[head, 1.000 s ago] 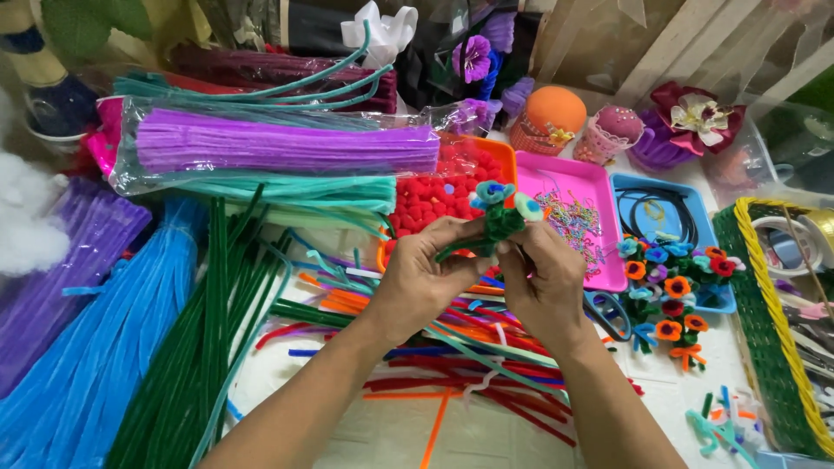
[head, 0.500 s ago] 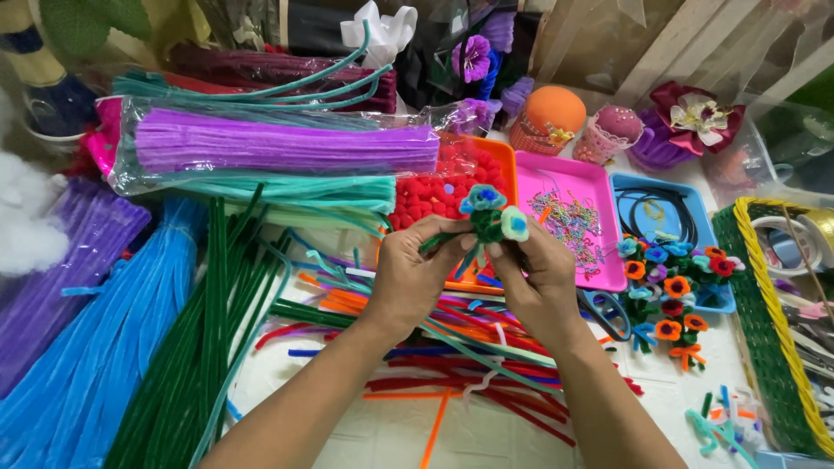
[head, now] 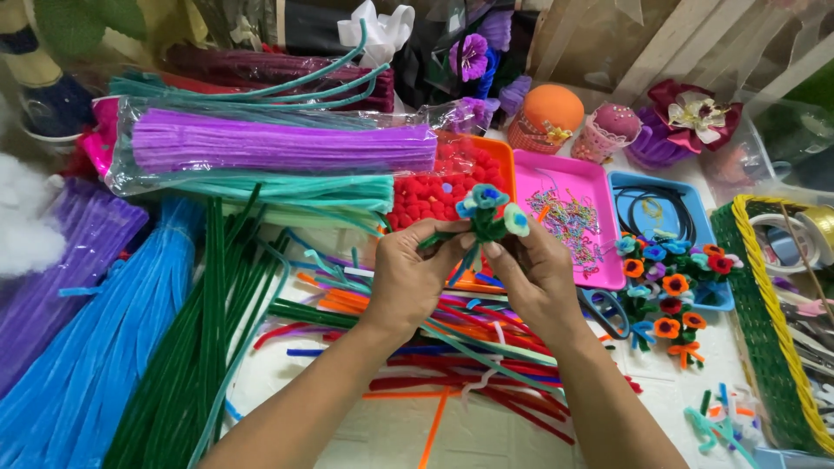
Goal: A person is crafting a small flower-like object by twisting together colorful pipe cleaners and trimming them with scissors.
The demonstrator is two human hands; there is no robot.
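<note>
This is a craft worktable, a handicraft corner in a home or small workshop rather than a shop counter. Bundles of pipe cleaners cover the left half of the frame: blue ones (head: 95, 347) at lower left, dark green ones (head: 204, 339) beside them, and a purple pack in clear plastic (head: 278, 148) across the upper middle. Loose cut stems (head: 452, 365) litter the white tabletop (head: 365, 434) at centre. Right of centre sit small sorting trays: orange with red pom-poms (head: 434, 187), pink (head: 565, 208), blue (head: 660, 204). Finished pipe-cleaner flowers (head: 673, 291) lie at right, by a woven basket (head: 764, 339).
</note>
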